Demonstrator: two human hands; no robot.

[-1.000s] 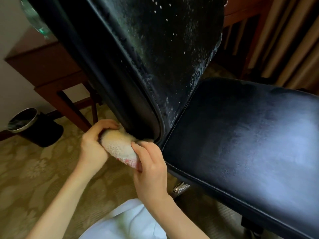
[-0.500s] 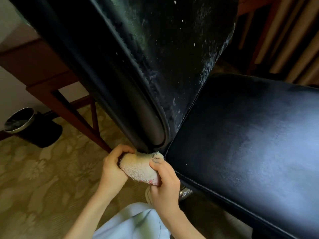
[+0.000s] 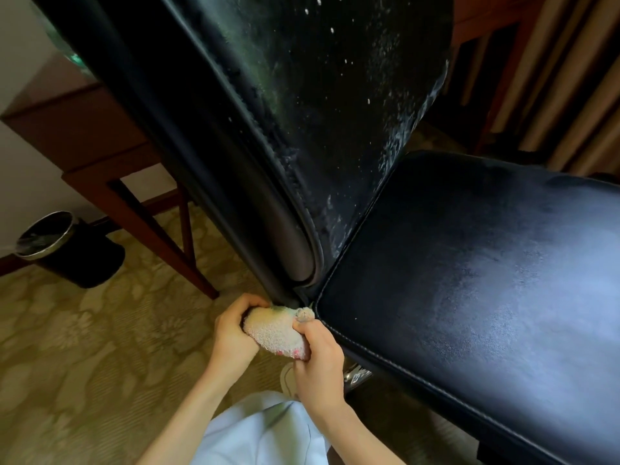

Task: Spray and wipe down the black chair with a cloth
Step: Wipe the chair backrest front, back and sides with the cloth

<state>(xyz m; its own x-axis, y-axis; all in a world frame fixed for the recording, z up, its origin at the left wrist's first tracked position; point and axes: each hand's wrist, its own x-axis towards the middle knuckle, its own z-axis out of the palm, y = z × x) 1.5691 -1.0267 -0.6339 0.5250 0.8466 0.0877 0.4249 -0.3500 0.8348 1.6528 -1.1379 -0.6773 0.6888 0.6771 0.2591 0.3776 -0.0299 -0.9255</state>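
Both hands are clamped on a bunched, cream-coloured cloth (image 3: 273,332) held just below the corner where the back of the black chair (image 3: 469,297) meets its seat. The left hand (image 3: 231,333) curls round the cloth's left end, with its fingers wrapped over the top. The right hand (image 3: 318,367) pinches the right end, and its thumb presses a small tuft of cloth up against the stitched edge of the seat. The cloth shows pink marks on its underside. The chair's backrest (image 3: 318,112) leans up and away, speckled with white droplets and foam that gather thickest along its right edge and near the crease. The seat surface is smooth with a dull sheen. A shiny metal part (image 3: 357,375) peeks out beneath the seat near the right wrist. Behind the chair stands a dark wooden table (image 3: 84,129), with a black waste bin (image 3: 50,243) beside it on the patterned carpet (image 3: 84,347). Curtains (image 3: 570,78) hang at upper right.
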